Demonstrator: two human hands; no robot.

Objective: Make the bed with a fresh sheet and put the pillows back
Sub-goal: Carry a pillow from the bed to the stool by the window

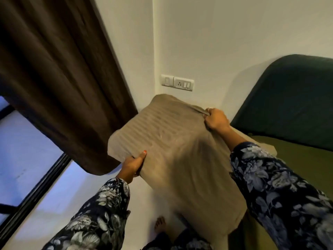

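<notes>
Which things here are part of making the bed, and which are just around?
Part of the job: striped pillow, held by left hand and right hand; olive sheet; green headboard.
Just around: brown curtain; wall switches; window.

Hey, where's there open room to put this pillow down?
The olive bed surface below the dark green headboard shows bare, right of the right hand. The pale floor between curtain and pillow is narrow, crowded by the left hand and a foot.
</notes>
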